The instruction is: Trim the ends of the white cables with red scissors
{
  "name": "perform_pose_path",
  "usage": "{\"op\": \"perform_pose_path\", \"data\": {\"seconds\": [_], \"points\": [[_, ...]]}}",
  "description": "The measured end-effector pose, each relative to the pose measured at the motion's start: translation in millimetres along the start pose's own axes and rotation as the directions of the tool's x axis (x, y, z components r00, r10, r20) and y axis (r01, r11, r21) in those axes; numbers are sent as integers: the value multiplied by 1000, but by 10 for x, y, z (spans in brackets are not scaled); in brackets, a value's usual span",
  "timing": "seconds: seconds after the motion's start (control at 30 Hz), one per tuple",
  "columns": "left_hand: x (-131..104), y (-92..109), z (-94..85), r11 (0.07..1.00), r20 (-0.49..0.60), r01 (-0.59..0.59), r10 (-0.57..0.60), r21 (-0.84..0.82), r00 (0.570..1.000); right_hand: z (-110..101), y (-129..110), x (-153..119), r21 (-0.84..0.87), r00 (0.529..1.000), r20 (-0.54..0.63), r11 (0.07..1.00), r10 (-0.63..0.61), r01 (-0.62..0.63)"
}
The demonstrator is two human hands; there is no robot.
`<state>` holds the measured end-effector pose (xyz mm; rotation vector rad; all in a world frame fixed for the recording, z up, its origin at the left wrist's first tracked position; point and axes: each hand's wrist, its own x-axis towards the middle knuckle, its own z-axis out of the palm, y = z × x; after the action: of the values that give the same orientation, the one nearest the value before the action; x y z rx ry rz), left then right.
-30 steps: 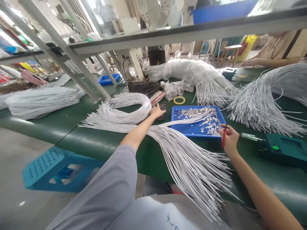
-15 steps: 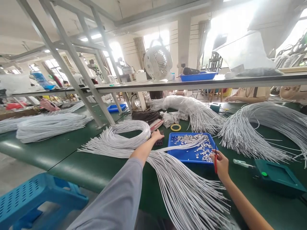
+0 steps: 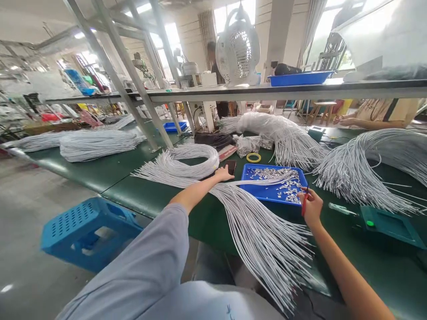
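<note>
My left hand [image 3: 224, 174] reaches across the white cables, its fingers stretched out at the near edge of a dark, flat, phone-like object [image 3: 231, 166]. Over the right edge of a blue tray [image 3: 256, 192], my right hand [image 3: 312, 208] is closed around a red-handled tool [image 3: 304, 203] with a dark tip; its exact kind is unclear. Small silvery metal pieces [image 3: 289, 192] lie scattered in the tray. A loose bundle of white cables [image 3: 256, 226] fans out between my arms, and some of its ends rest in the tray.
Behind my left hand lies a coiled cable bundle [image 3: 187, 168]. A yellow tape roll [image 3: 253, 158] sits behind the tray. To the right are a green device [image 3: 388, 226] and more cables [image 3: 353, 173]. A shelf [image 3: 213, 94] with a fan [image 3: 238, 51] crosses the bench; a blue stool [image 3: 90, 231] stands left.
The view has tilted down and shifted left. My left hand stays by the dark object, whose face showed a pattern before and looks plain dark now. My right hand still holds the red-handled tool.
</note>
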<state>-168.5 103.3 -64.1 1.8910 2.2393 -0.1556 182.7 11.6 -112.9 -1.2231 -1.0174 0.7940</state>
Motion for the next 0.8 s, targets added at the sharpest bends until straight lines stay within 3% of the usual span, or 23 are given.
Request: {"op": "perform_pose_path", "data": {"seconds": [0.17, 0.33, 0.47, 0.57, 0.8], "points": [[-122, -62, 43, 998, -156, -59, 58, -2, 986, 7, 26, 20, -32, 1000, 26, 999, -8, 9], [-177, 119, 75, 962, -230, -271, 273, 41, 934, 39, 59, 49, -20, 1000, 20, 1000, 4, -3], [-238, 446, 208, 875, -183, -479, 482, 62, 857, 40, 44, 56, 3, 1000, -12, 1000, -4, 4], [-268, 662, 249, 819, -118, -569, 573, 73, 811, 32, 31, 65, 5, 1000, -20, 1000, -5, 6], [-269, 860, 146, 795, -86, -599, 606, 99, 791, 50, 3, 59, 14, 1000, -4, 1000, -23, 23]]}}
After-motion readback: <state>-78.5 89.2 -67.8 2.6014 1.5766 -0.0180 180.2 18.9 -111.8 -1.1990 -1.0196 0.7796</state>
